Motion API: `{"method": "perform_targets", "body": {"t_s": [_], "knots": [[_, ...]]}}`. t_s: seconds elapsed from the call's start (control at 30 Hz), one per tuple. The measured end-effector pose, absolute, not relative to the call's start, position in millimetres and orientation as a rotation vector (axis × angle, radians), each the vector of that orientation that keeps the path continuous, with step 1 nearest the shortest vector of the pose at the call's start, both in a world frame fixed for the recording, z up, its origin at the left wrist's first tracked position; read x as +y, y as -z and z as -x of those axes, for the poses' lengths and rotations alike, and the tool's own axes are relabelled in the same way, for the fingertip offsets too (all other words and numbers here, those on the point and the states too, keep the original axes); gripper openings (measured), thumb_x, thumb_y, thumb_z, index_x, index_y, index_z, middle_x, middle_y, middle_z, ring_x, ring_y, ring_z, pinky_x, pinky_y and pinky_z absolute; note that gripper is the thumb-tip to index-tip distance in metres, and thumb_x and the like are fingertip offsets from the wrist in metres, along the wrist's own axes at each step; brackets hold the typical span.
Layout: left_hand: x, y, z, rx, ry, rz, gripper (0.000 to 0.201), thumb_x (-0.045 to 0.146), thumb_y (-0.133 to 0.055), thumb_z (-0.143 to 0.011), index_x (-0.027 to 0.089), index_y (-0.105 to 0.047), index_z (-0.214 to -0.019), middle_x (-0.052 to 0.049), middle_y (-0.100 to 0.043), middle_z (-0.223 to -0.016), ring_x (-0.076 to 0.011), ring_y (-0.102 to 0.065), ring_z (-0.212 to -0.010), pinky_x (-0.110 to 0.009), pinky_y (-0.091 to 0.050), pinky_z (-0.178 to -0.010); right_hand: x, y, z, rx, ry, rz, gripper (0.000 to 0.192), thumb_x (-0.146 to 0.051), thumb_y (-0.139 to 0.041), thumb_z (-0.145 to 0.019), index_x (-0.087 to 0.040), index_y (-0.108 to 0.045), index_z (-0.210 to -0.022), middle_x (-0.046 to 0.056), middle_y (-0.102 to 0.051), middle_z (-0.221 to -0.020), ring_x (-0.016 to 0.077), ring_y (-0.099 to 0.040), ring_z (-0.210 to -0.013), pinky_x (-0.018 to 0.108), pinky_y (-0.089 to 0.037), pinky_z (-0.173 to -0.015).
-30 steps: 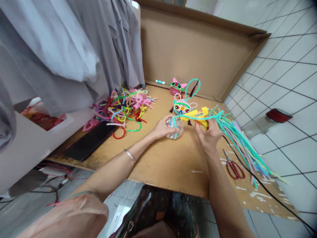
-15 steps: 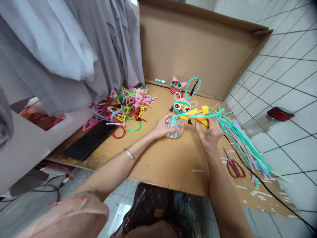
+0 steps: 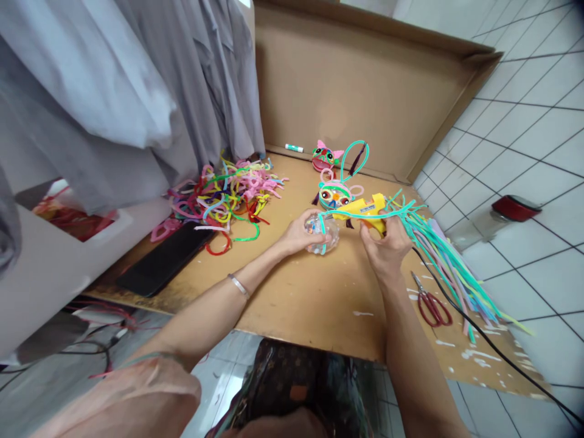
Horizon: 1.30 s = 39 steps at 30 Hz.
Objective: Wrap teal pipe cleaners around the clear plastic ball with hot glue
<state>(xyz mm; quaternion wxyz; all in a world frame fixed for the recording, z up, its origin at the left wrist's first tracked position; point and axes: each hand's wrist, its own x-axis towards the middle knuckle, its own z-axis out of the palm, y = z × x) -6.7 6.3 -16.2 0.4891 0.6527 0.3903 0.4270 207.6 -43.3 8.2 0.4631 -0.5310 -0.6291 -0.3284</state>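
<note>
My left hand (image 3: 298,233) is closed around a clear round ball (image 3: 332,238) with small coloured bits showing inside. A turquoise pipe cleaner (image 3: 360,215) runs around the ball, and its loose length stretches right, past the glue gun. My right hand (image 3: 387,243) grips a yellow hot glue gun (image 3: 360,208), whose nozzle points left at the top of the ball. Whether the nozzle touches the ball I cannot tell. Just behind stands a decorated animal-face ball (image 3: 335,196) with pink ears and a turquoise loop. A second, red-mouthed one (image 3: 323,157) sits farther back.
Curled pipe cleaners (image 3: 228,191) lie heaped at the left beside a black phone-like slab (image 3: 164,261). Straight pipe cleaners (image 3: 449,277), red-handled scissors (image 3: 432,304) and a black cord (image 3: 465,316) are at the right. A glue stick-like tube (image 3: 294,148) lies near the cardboard wall (image 3: 365,91).
</note>
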Motion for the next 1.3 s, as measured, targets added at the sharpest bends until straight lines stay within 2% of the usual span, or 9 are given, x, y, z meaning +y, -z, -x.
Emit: {"method": "perform_targets", "body": {"t_s": [0.5,0.87,1.1,1.3], "knots": [[5.9,16.0,6.1,0.967,-1.047,-1.589,0.072,0.037,-0.083,-0.057,0.018,-0.058,-0.122,-0.001,-0.066,-0.094,-0.0129,-0.058,-0.075,-0.026,-0.049,-0.073,-44.0,-11.2,-207.6,-1.576,0.857,1.26,0.015,-0.033,-0.065,-0.083,-0.022,-0.06,-0.092,0.004,-0.068,-0.08,0.0209,-0.064,-0.071,0.031,-0.048,-0.064],[8.9,18.5,6.3,0.912,-1.063,-1.578,0.07,0.036,-0.082,-0.057,0.017,-0.058,-0.12,-0.004,-0.067,-0.104,-0.0152,-0.062,-0.085,-0.028,-0.051,-0.083,-43.5,-13.7,-208.0,-1.543,0.771,1.231,0.018,-0.033,-0.066,-0.081,-0.021,-0.06,-0.094,0.004,-0.069,-0.083,0.0201,-0.065,-0.074,0.031,-0.05,-0.067],[12.0,21.4,6.4,0.906,-1.069,-1.597,0.07,0.038,-0.082,-0.058,0.018,-0.058,-0.121,-0.004,-0.067,-0.104,-0.0156,-0.062,-0.085,-0.028,-0.05,-0.082,-43.1,-12.4,-207.0,-1.561,0.78,1.25,0.014,-0.031,-0.066,-0.081,-0.021,-0.06,-0.09,0.003,-0.068,-0.08,0.0194,-0.063,-0.071,0.03,-0.048,-0.065],[9.2,18.7,7.0,0.938,-1.037,-1.592,0.072,0.04,-0.083,-0.057,0.019,-0.057,-0.121,0.001,-0.063,-0.09,-0.0116,-0.055,-0.073,-0.025,-0.047,-0.071,-43.3,-10.6,-209.1,-1.58,0.816,1.242,0.016,-0.031,-0.066,-0.081,-0.022,-0.06,-0.093,0.004,-0.069,-0.081,0.0206,-0.065,-0.072,0.031,-0.05,-0.066]]}}
